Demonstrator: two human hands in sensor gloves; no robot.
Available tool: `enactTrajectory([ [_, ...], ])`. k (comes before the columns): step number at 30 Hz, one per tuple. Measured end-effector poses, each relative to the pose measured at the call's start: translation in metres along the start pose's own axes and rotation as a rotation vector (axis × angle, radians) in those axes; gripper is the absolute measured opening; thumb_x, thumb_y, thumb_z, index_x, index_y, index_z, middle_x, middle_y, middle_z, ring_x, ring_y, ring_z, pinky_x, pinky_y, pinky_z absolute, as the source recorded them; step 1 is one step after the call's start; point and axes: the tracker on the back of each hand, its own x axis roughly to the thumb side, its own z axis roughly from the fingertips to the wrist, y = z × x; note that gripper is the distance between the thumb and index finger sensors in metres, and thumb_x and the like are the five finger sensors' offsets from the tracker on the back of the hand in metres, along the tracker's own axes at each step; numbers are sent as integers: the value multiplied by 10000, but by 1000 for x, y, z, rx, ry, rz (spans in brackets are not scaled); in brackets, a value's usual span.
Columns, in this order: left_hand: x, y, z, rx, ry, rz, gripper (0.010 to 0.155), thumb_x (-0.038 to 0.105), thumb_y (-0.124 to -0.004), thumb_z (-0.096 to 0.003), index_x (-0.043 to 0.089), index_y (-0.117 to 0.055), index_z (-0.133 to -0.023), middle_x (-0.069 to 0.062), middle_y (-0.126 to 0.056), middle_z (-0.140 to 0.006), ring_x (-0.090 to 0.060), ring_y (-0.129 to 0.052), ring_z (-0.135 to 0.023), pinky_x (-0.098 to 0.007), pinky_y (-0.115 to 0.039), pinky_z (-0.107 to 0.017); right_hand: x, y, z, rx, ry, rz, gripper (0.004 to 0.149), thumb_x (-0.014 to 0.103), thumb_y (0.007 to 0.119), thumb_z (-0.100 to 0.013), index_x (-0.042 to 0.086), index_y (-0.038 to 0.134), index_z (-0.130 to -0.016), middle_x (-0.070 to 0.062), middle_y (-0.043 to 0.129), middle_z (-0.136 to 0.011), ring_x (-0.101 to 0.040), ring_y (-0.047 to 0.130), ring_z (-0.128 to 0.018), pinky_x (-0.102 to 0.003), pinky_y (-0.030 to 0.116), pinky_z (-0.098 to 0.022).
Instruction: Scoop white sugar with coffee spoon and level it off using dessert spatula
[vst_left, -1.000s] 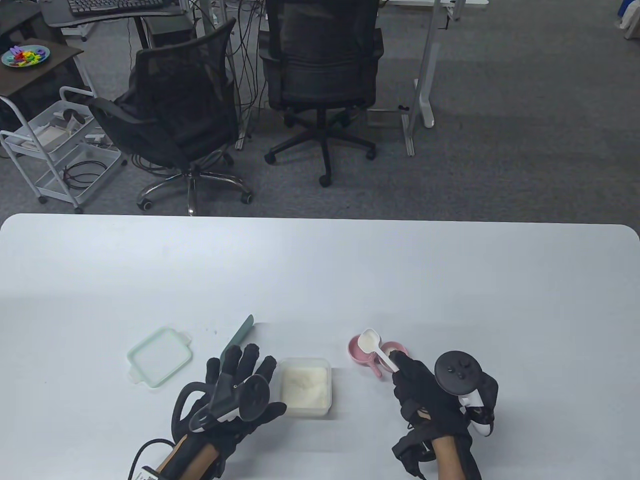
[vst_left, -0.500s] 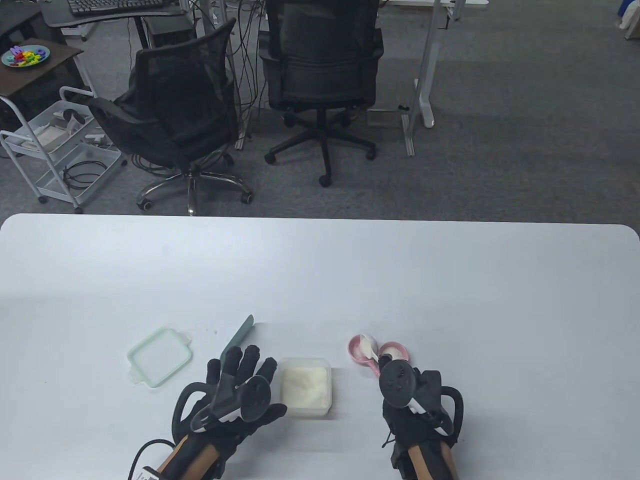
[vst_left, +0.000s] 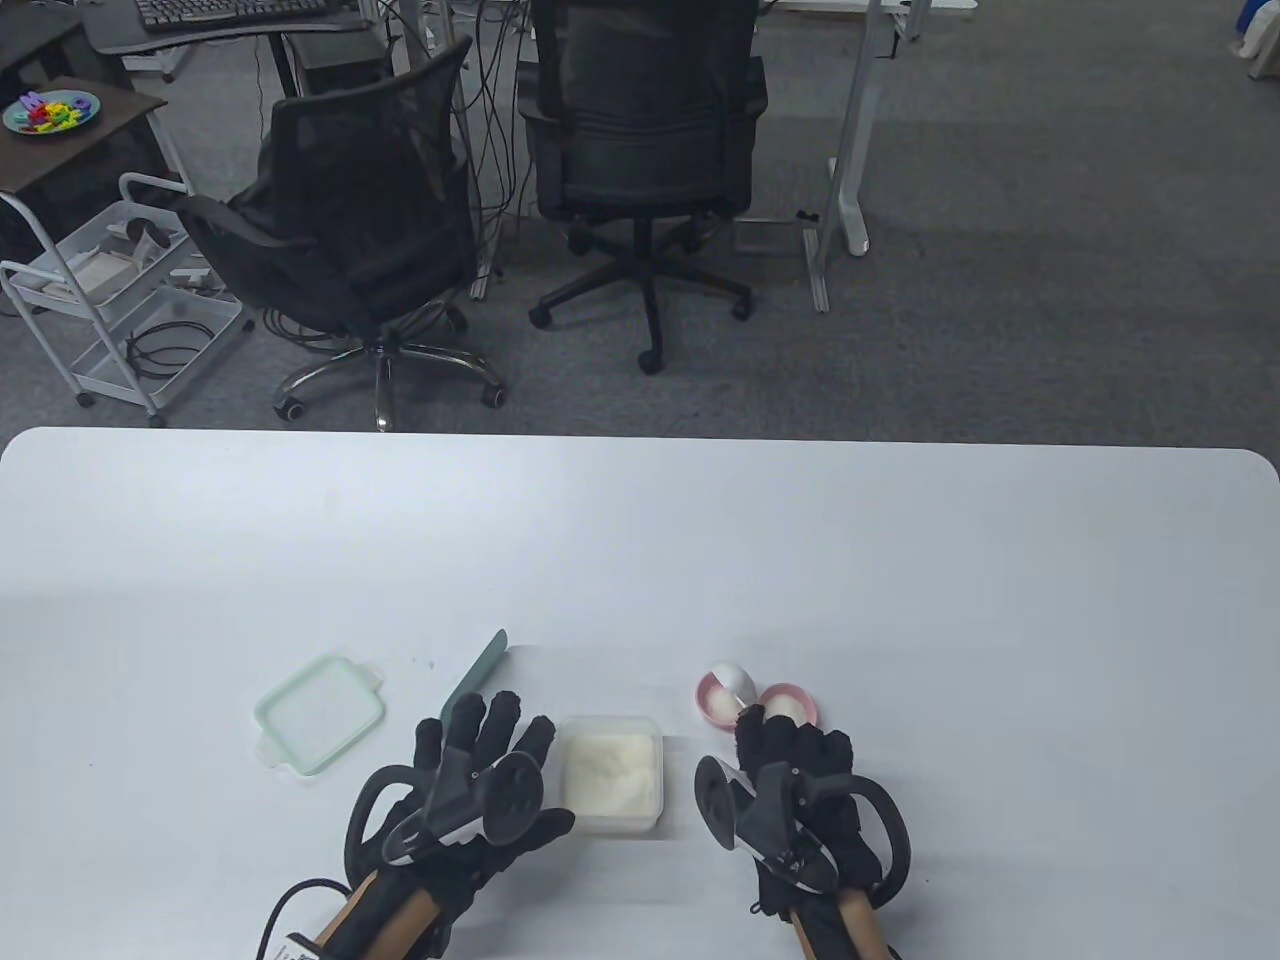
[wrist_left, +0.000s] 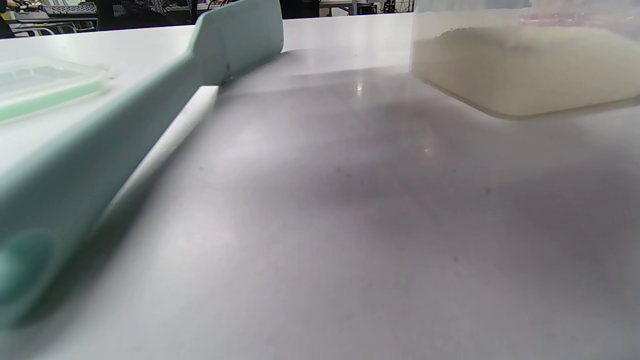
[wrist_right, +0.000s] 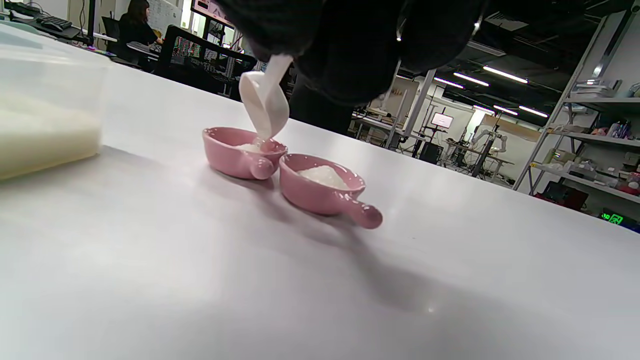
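Note:
My right hand (vst_left: 790, 750) grips the handle of the white coffee spoon (vst_left: 733, 681). The spoon (wrist_right: 265, 102) is tipped bowl-down over the left pink dish (wrist_right: 235, 152), with sugar falling into it. The right pink dish (wrist_right: 320, 192) holds a mound of sugar. The clear tub of white sugar (vst_left: 610, 772) stands between my hands. My left hand (vst_left: 478, 760) lies flat on the table, fingers spread, beside the tub. The mint green dessert spatula (vst_left: 478, 672) lies on the table with its handle end under my left fingertips; it also shows in the left wrist view (wrist_left: 150, 115).
The tub's mint green lid (vst_left: 320, 712) lies left of the spatula. Both pink dishes (vst_left: 790, 700) sit just beyond my right hand. Office chairs and a cart stand on the floor beyond the table's far edge (vst_left: 640, 440).
My right hand has rolled over to the left, turning the spoon from bowl-up to bowl-down over the left pink dish. The left hand has not moved.

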Motion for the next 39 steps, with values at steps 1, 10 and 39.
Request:
enactTrajectory([
  [1, 0, 0, 0, 1, 0, 1, 910, 784, -534, -483, 371, -218, -1229, -66, -110, -1311, -480, -191, -1225, -705, -284, -815, 1, 0, 0, 0, -6, -5, 535, 170, 700, -628, 214, 525, -1132, -128, 703, -1045, -277, 827, -812, -589, 572, -795],
  [10, 0, -1, 0, -3, 2, -1, 910, 792, -523, -476, 379, -214, -1225, -66, -110, -1310, -489, -188, -1220, -713, -279, -807, 1, -1, 1, -3, -8, 4, 533, 174, 700, -624, 213, 532, -1129, -128, 714, -1038, -274, 834, -804, -591, 576, -792],
  [39, -4, -1, -1, 4, -3, 17, 915, 786, -532, -479, 369, -208, -1227, -67, -111, -1312, -480, -187, -1224, -700, -289, -820, -65, 20, -11, 140, -137, -1306, 529, 203, 637, -632, 20, 535, -1117, -150, 744, -932, -277, 844, -705, -620, 631, -700],
])
